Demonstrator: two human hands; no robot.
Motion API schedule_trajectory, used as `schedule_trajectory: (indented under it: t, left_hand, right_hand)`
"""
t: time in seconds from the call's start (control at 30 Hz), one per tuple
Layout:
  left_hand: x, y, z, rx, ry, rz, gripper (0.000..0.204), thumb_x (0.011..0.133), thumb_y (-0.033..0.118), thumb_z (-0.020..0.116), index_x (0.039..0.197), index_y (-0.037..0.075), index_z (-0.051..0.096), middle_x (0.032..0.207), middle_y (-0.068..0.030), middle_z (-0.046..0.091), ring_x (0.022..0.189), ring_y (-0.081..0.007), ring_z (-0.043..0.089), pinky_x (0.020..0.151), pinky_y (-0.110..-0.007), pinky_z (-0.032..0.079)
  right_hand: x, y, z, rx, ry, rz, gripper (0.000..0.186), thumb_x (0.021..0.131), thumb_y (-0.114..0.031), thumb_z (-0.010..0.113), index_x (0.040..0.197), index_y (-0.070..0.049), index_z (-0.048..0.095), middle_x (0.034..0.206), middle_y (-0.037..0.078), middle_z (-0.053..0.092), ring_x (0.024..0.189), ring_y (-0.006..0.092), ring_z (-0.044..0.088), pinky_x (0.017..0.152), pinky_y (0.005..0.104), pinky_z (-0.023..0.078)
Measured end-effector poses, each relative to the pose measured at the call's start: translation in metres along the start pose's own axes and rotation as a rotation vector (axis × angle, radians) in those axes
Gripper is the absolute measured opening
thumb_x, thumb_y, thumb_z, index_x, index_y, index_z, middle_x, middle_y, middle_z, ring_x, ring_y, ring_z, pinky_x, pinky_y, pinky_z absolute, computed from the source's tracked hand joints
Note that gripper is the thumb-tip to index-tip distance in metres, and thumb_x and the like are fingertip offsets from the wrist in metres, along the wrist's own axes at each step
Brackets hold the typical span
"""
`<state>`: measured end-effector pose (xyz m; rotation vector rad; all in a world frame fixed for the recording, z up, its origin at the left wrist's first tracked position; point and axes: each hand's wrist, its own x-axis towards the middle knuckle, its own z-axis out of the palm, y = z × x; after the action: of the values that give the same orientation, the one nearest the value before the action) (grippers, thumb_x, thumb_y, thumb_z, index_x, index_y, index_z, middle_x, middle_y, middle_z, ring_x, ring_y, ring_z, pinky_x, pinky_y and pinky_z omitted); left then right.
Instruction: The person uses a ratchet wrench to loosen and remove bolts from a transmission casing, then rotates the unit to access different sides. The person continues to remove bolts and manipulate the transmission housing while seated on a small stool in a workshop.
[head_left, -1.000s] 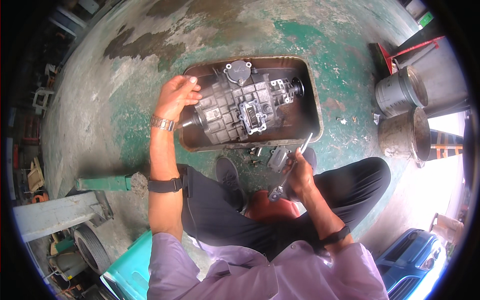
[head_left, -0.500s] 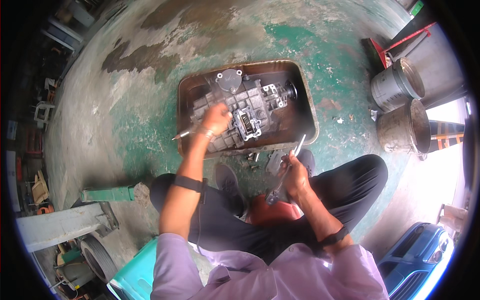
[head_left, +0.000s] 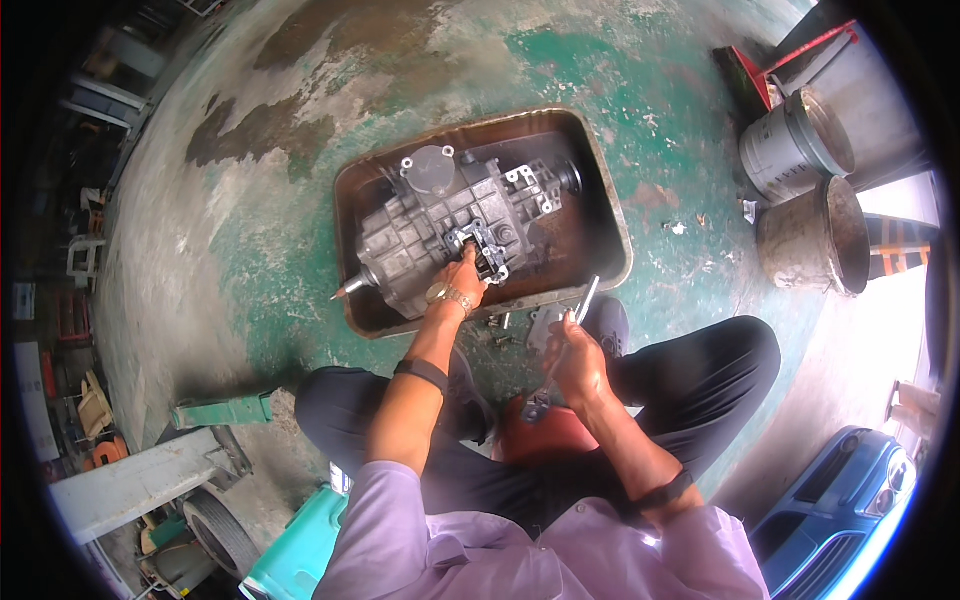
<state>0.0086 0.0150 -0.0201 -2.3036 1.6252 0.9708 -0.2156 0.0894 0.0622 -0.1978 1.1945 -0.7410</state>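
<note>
A grey cast-metal gearbox (head_left: 425, 225) lies in a brown oily tray (head_left: 612, 190) on the floor in front of me. My left hand (head_left: 462, 281) reaches to the rectangular opening (head_left: 488, 262) on the gearbox's top, its index finger stretched out and the tip at the opening. The other fingers are partly hidden, and nothing shows in that hand. Over my right knee side, my right hand (head_left: 578, 368) is closed round a ratchet wrench (head_left: 537, 408) with its dark head downward. A bright metal rod (head_left: 589, 296) sticks up from the same fist; whether it belongs to the wrench I cannot tell.
A flat grey metal plate (head_left: 543, 325) and several small bolts (head_left: 500, 322) lie on the floor by the tray's near edge. Two buckets, one pale (head_left: 785, 160) and one dirty (head_left: 800, 245), stand at right. A red stool (head_left: 535, 438) is between my legs; a green-ended steel arm (head_left: 225, 408) lies left.
My left hand has moved from above the gearbox's left part toward me and right, onto the opening. My right hand still grips the wrench, turned slightly. The whole view has shifted a little.
</note>
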Motion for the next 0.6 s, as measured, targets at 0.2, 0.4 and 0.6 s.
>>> schedule_trajectory:
  t: [0.2,0.4,0.6]
  left_hand:
    - [-0.0023,0.002,-0.0026,0.004,0.054,-0.001,0.076,0.084,0.029,0.068,0.149,0.016,0.03,0.116,-0.0189,0.064,0.108,-0.0356,0.061,0.092,-0.043,0.049]
    - [-0.0077,0.0012,-0.0043,0.003,0.065,0.033,0.071,0.085,0.023,0.063,0.148,0.016,0.032,0.108,-0.0183,0.067,0.102,-0.0344,0.065,0.088,-0.043,0.051]
    - [-0.0094,0.0001,-0.002,0.056,0.097,0.063,0.063,0.089,0.019,0.054,0.148,0.015,0.031,0.103,-0.0177,0.068,0.097,-0.035,0.066,0.084,-0.044,0.052]
  right_hand:
    - [0.0028,0.0014,0.0034,0.022,-0.011,0.026,0.032,0.096,-0.039,0.057,0.088,-0.009,0.056,0.07,0.0,0.048,0.061,0.0133,0.046,0.057,0.0281,0.043]
    - [0.0039,0.0033,0.0049,0.02,-0.001,0.045,0.032,0.096,-0.039,0.056,0.088,-0.008,0.056,0.071,0.001,0.048,0.061,0.0136,0.046,0.057,0.0281,0.043]
    - [0.0063,0.0053,0.0066,0.024,-0.005,0.042,0.032,0.096,-0.039,0.056,0.088,-0.008,0.056,0.071,0.001,0.047,0.062,0.0139,0.046,0.058,0.0285,0.042]
